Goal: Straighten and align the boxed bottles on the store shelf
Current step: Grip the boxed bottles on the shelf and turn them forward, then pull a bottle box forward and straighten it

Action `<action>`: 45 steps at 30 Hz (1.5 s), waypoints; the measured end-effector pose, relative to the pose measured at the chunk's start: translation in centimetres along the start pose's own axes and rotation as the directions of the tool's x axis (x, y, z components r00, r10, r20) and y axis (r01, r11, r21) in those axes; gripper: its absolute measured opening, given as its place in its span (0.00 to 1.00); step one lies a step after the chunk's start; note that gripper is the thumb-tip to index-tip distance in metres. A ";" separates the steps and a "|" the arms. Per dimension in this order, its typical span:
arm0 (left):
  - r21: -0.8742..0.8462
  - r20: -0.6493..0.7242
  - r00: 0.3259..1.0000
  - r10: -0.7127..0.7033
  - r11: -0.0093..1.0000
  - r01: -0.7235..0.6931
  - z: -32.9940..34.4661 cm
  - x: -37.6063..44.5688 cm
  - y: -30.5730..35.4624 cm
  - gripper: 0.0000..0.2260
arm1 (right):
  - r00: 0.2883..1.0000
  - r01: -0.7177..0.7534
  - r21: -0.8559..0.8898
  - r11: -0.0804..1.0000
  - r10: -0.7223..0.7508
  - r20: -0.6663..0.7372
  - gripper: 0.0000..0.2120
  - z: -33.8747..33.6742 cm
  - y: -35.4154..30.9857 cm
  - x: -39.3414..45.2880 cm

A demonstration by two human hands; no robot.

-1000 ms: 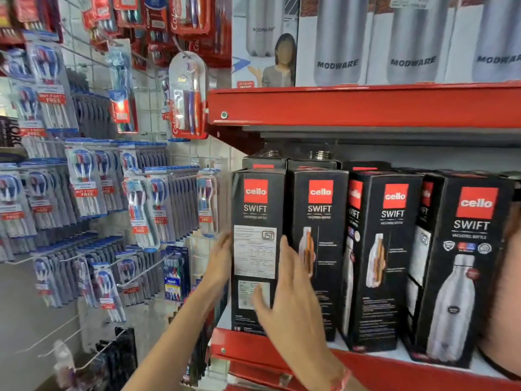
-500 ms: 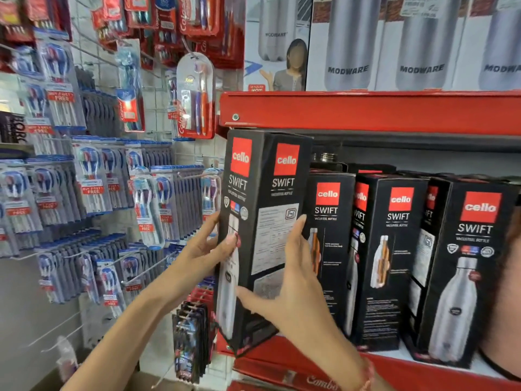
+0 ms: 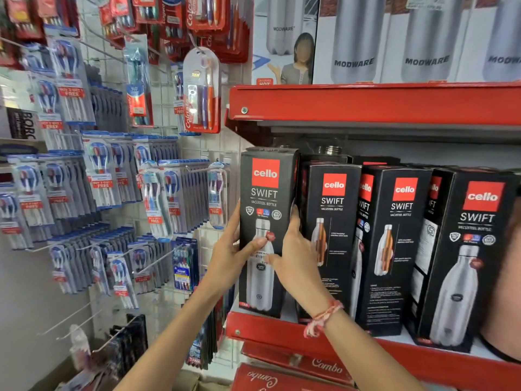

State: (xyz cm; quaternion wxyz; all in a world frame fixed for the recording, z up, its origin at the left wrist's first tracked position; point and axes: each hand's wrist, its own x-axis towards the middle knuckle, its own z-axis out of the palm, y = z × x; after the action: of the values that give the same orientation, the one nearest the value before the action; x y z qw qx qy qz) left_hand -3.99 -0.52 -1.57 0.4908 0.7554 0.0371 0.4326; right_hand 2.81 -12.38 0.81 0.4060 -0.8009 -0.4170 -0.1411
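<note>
1. Both hands clasp the leftmost box [image 3: 265,193] — the left hand [image 3: 231,255] wraps its left edge with the thumb across the front, and the right hand [image 3: 296,258] presses its right edge, fingers slipped between it and the next box [image 3: 329,235].
2. The held box stands upright at the left end of the red shelf [image 3: 282,331]; its base seems to rest there, though the wrists hide part of it.
3. It is black, showing a steel bottle picture.
4. It reads "cello SWIFT VACUSTEEL BOTTLE" — boxes above read "MODWARE".
</note>
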 end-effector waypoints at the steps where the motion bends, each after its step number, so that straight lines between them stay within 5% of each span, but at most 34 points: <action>1: 0.002 -0.001 1.000 -0.016 1.000 0.016 0.2 -0.1 -0.5 0.34 | 1.000 -0.015 -0.006 1.000 0.015 -0.002 0.49 0.4 0.4 -0.1; 7: -0.004 -0.014 0.997 -0.078 0.997 0.078 1.1 -0.7 -1.9 0.34 | 0.998 0.043 -0.127 0.991 -0.049 -0.043 0.42 0.4 1.7 -1.0; 11: 0.048 -0.058 0.994 -0.098 0.994 0.100 1.2 -1.4 -1.5 0.32 | 0.918 0.137 -0.126 0.983 -0.174 -0.358 0.28 -1.2 3.1 -2.1; 14: 0.170 -0.185 0.982 -0.037 0.983 0.069 1.9 -2.0 -1.2 0.31 | 0.883 -0.035 -0.216 0.976 -0.071 -0.464 0.39 -1.5 4.4 -2.5; 19: 0.355 -0.383 0.910 0.157 0.935 -0.012 4.1 -2.6 0.7 0.28 | 0.936 -0.237 -0.179 0.955 0.175 -0.304 0.53 -0.3 4.8 -2.4; 23: 0.358 -0.369 0.911 0.186 0.933 -0.046 4.5 -2.7 2.2 0.20 | 0.948 -0.167 -0.128 0.978 0.123 -0.292 0.52 -0.8 4.9 -2.4; 30: 0.241 -0.135 0.989 0.060 0.970 -0.026 5.0 -3.2 5.2 0.21 | 0.964 0.106 0.055 0.993 -0.089 -0.249 0.52 -6.7 5.0 -4.1; 33: 0.243 0.021 0.997 -0.079 0.967 0.071 5.5 -4.0 6.5 0.28 | 0.984 0.150 0.218 0.964 -0.125 -0.123 0.53 -9.6 5.3 -5.3; 37: 0.188 0.189 0.971 -0.143 0.976 0.107 5.7 -4.5 6.7 0.20 | 0.982 0.091 0.456 0.885 -0.156 0.107 0.50 -11.7 6.3 -6.1; 42: 0.234 0.046 0.993 -0.107 0.968 0.093 6.4 -3.6 5.3 0.39 | 0.955 0.044 0.493 0.869 -0.182 0.235 0.48 -10.5 7.3 -3.5; 45: 0.262 -0.026 0.999 -0.035 0.964 0.040 7.9 -3.3 4.7 0.35 | 0.967 0.006 0.464 0.886 -0.123 0.222 0.46 -9.4 7.4 -1.9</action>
State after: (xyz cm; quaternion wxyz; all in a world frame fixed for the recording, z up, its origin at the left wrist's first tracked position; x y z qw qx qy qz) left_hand -2.31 -10.08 -1.12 0.3940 0.8084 0.1136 0.4224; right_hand 8.50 -23.09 1.71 0.5242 -0.6789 -0.5119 0.0477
